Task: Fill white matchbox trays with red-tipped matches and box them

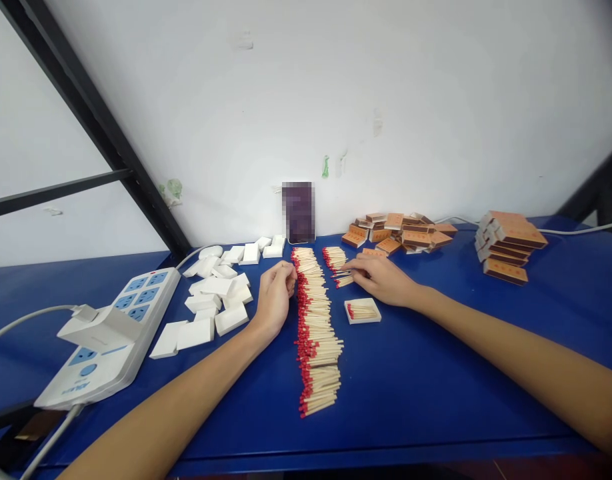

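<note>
A long row of red-tipped matches runs down the middle of the blue table. My left hand rests beside the row's far end, fingers curled against the match heads. My right hand lies over a smaller bunch of matches, fingers pinching at several of them. A small white inner tray holding a few matches sits just in front of my right hand.
Several empty white trays lie at left, beside a white power strip with cables. Orange matchbox sleeves are heaped at the back, another stack at right. A dark phone leans on the wall.
</note>
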The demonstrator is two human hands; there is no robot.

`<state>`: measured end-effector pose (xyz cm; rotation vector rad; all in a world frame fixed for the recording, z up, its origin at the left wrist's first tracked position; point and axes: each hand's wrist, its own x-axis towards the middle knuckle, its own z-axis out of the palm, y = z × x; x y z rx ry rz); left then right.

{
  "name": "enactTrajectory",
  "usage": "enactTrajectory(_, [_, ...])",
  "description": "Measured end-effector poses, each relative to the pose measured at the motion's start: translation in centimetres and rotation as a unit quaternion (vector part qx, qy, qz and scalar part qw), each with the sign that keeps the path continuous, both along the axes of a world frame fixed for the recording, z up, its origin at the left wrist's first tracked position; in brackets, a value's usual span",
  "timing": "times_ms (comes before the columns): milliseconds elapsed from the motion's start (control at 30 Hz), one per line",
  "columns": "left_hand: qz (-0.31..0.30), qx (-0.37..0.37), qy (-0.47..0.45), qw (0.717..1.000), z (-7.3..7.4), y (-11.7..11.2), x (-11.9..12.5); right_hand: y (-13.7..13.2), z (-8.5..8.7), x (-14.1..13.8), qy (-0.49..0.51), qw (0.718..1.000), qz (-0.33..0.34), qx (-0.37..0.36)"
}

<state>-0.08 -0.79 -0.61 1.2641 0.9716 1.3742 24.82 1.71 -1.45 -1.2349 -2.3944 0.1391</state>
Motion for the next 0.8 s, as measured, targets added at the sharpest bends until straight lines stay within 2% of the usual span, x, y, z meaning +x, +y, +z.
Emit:
enactTrajectory(400, [-0.006,0.009,0.011,1.0,0.0,-0.1,0.0,0.1,0.1,-0.1,0.01,0.999,-0.025,-0.022])
enactTrajectory(600, [-0.005,0.003,0.005,1.0,0.1,-0.1,0.1,0.5,0.6,-0.2,0.037,0.992,-0.054,-0.111])
enactTrajectory(800, [-0.009,-0.004,-0.006,1.0,0.1,-0.1,0.1,1.0,1.8,-0.6,-0.006,0.995,-0.038,-0.097])
